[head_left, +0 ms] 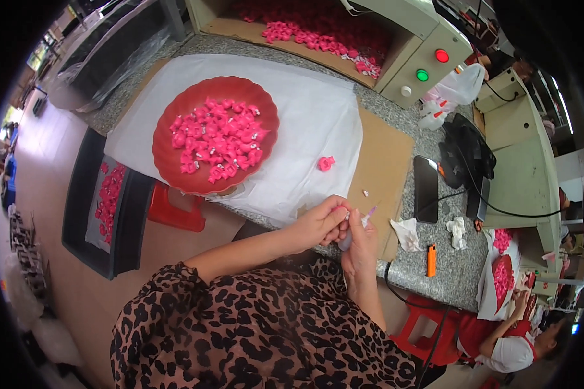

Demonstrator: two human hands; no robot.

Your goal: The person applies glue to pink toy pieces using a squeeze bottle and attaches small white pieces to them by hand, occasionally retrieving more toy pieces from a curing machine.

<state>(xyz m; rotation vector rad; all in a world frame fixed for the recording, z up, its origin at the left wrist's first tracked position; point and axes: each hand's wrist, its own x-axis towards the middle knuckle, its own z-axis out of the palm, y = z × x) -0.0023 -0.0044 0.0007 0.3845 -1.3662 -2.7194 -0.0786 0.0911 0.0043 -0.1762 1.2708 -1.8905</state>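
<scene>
My left hand is closed in a pinch on a small pink piece, mostly covered by the fingers. Close against it, my right hand grips a small pale squeeze bottle with a thin purplish needle tip pointing up and right. Beyond the hands, one loose pink figure lies on white paper. A red scalloped plate to the left holds many pink figures with small whitish spots.
A cream machine with coloured buttons has pink pieces inside its opening. On the right lie a phone, an orange lighter, crumpled tissue and black cables. A dark crate stands left; a co-worker sits at right.
</scene>
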